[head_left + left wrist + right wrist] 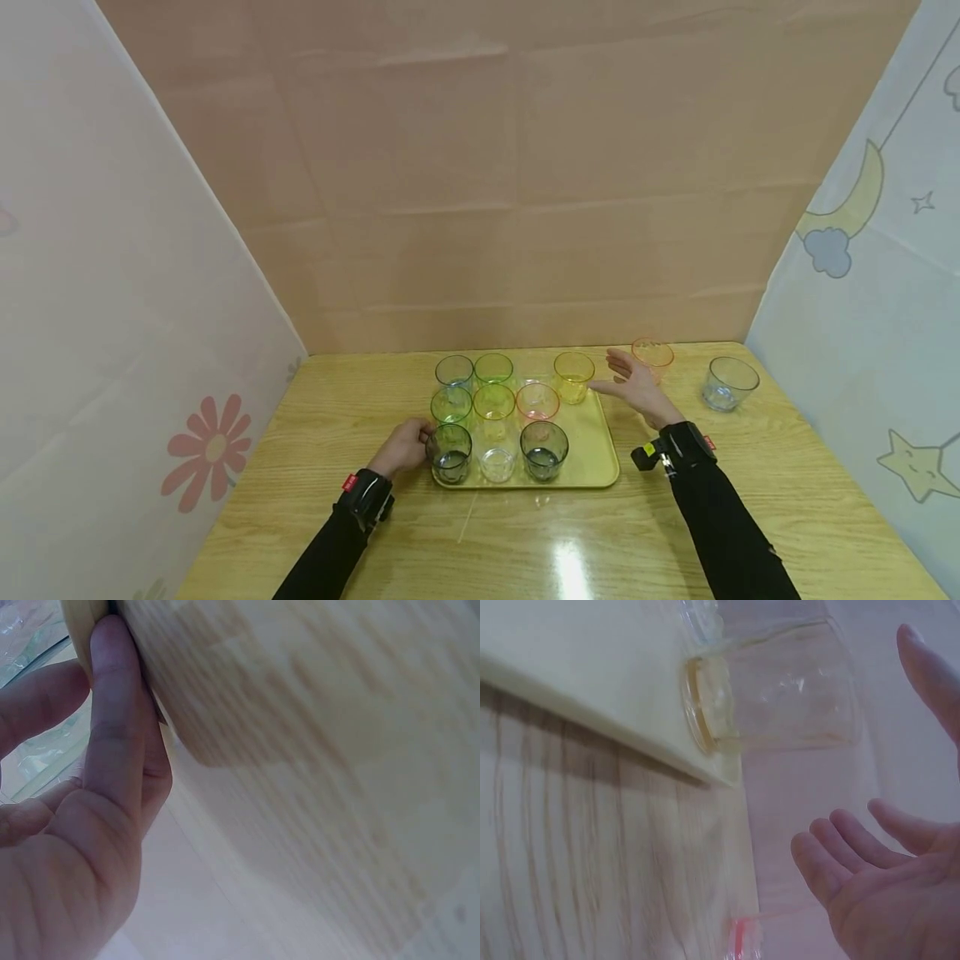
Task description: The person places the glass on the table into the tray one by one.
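Note:
My left hand (401,447) pinches the left rim of a pale yellow tray (596,454), beside a grey glass (450,457) at the tray's front left corner. In the left wrist view a finger (116,712) lies along the rim's outer side. Several tinted and clear glasses stand upright on the tray, among them a green glass (451,406) and another grey glass (544,451). Fingers spread, my right hand (641,392) holds nothing. It hovers between a yellow glass (573,379) on the tray's back right and a red-rimmed glass (652,352) on the table.
Farther right on the wooden table (540,542) stands a grey-tinted glass (729,385). A brown paper-like wall (510,208) closes off the back. Printed white panels rise on both sides, the left one (150,292) bearing a pink flower.

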`<state>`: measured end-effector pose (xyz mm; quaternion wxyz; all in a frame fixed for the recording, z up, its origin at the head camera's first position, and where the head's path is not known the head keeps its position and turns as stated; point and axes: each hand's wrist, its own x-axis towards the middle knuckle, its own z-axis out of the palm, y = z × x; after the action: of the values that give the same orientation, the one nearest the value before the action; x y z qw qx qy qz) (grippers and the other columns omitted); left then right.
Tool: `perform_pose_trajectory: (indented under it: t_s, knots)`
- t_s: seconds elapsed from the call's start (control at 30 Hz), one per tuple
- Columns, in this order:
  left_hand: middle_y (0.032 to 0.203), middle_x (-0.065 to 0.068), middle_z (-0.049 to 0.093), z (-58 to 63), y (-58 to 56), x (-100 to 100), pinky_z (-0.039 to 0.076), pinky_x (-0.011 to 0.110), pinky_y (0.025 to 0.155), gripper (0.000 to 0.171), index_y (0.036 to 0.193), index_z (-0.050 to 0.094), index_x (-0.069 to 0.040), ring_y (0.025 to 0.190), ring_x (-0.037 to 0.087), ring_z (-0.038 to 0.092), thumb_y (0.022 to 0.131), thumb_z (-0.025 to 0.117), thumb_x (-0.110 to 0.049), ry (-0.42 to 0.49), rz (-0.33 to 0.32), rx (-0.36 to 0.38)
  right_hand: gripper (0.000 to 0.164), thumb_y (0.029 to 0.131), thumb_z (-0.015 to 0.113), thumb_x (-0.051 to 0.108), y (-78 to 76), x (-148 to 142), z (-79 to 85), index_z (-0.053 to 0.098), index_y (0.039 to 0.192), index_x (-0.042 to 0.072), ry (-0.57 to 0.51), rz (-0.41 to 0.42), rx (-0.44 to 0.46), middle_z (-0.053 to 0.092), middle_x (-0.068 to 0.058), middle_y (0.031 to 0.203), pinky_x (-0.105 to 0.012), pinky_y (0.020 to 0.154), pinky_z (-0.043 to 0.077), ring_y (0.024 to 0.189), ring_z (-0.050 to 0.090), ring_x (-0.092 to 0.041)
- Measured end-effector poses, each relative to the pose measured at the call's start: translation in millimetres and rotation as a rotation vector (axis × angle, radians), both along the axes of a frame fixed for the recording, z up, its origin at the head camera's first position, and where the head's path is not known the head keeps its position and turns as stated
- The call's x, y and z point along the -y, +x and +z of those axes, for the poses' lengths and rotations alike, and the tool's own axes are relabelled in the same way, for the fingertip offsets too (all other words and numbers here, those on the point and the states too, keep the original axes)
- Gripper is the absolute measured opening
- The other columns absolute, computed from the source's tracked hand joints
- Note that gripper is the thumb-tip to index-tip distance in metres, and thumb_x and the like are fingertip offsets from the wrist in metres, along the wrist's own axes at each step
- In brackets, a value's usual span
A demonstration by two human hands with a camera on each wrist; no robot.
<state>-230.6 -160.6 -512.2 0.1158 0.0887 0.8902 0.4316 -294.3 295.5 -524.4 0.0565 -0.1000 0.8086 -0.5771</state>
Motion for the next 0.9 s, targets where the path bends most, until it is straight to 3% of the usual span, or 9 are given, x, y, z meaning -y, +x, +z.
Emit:
perform_pose_trajectory:
  t_s: [0.17,0.27,0.33,0.4,0.57,0.63,0.7,0.9]
  knots:
    - [0.079,0.007,0.055,0.1,0.5,0.3,0.044,0.027,0.065,0.021,0.098,0.062,0.005,0.073,0.017,0.05,0.083,0.052,0.015,-0.003,0.009,0.0,0.078,0.094,0.064,0.038,-3.6,-22.3,-16.6,0.021,0.156,0.022,-0.018,-0.074,-0.075,0.019,-0.016,0.161,-0.048,0.115,0.031,0.146,0.021,-0.035]
    - [0.078,0.008,0.055,-1.2,-0.2,0.5,0.044,0.027,0.065,0.021,0.098,0.062,0.006,0.073,0.017,0.05,0.082,0.052,0.016,-0.001,0.01,-0.003,0.067,0.095,0.062,0.037,-5.6,-35.8,-27.6,0.029,0.153,0.029,-0.032,-0.169,-0.142,0.029,-0.009,0.158,-0.033,0.11,0.038,0.143,0.03,-0.024]
    - [0.079,0.008,0.055,-1.4,-0.6,0.5,0.044,0.028,0.066,0.021,0.099,0.062,0.006,0.073,0.017,0.05,0.083,0.052,0.015,-0.003,0.008,-0.004,0.062,0.096,0.061,0.038,-2.2,-41.7,-26.5,0.033,0.151,0.029,-0.012,-0.235,-0.21,0.034,-0.009,0.155,-0.024,0.105,0.041,0.139,0.036,-0.02]
    - [0.079,0.008,0.055,-1.4,-1.1,1.0,0.044,0.028,0.066,0.022,0.1,0.062,0.007,0.073,0.017,0.05,0.083,0.052,0.015,-0.008,0.01,-0.003,0.06,0.097,0.06,0.036,10.9,-37.7,-4.8,0.037,0.15,0.021,0.03,-0.321,-0.253,0.038,-0.014,0.152,-0.028,0.106,0.041,0.138,0.038,-0.025]
    - [0.08,0.008,0.055,-1.8,-2.8,1.1,0.044,0.028,0.066,0.021,0.1,0.062,0.006,0.074,0.018,0.049,0.084,0.052,0.014,-0.02,0.013,0.009,0.053,0.094,0.065,0.018,46.7,-19.6,62.1,0.049,0.14,-0.003,0.15,-0.633,-0.324,0.048,-0.029,0.139,-0.053,0.106,0.04,0.13,0.044,-0.044]
    - [0.08,0.008,0.056,-2.4,-3.2,0.9,0.044,0.028,0.065,0.021,0.099,0.062,0.005,0.074,0.018,0.05,0.084,0.052,0.014,-0.02,0.012,0.011,0.05,0.092,0.067,0.014,51.3,-22.1,68.7,0.053,0.136,-0.003,0.178,-0.743,-0.358,0.052,-0.029,0.135,-0.054,0.107,0.039,0.127,0.045,-0.046]
    - [0.081,0.008,0.057,-3.1,-3.3,1.1,0.045,0.028,0.066,0.021,0.1,0.063,0.005,0.074,0.017,0.051,0.084,0.052,0.014,-0.021,0.012,0.013,0.05,0.091,0.067,0.012,53.9,-28.7,69.4,0.053,0.136,-0.002,0.193,-0.801,-0.372,0.051,-0.029,0.136,-0.055,0.11,0.033,0.128,0.043,-0.048]
    - [0.082,0.008,0.057,-3.7,-3.7,1.7,0.046,0.028,0.067,0.023,0.1,0.063,0.005,0.075,0.017,0.052,0.082,0.052,0.014,-0.034,0.01,0.001,0.061,0.091,0.066,0.016,58.6,-49.4,65.8,0.042,0.145,0.001,0.241,-0.877,-0.347,0.036,-0.027,0.148,-0.058,0.116,0.02,0.138,0.03,-0.046]
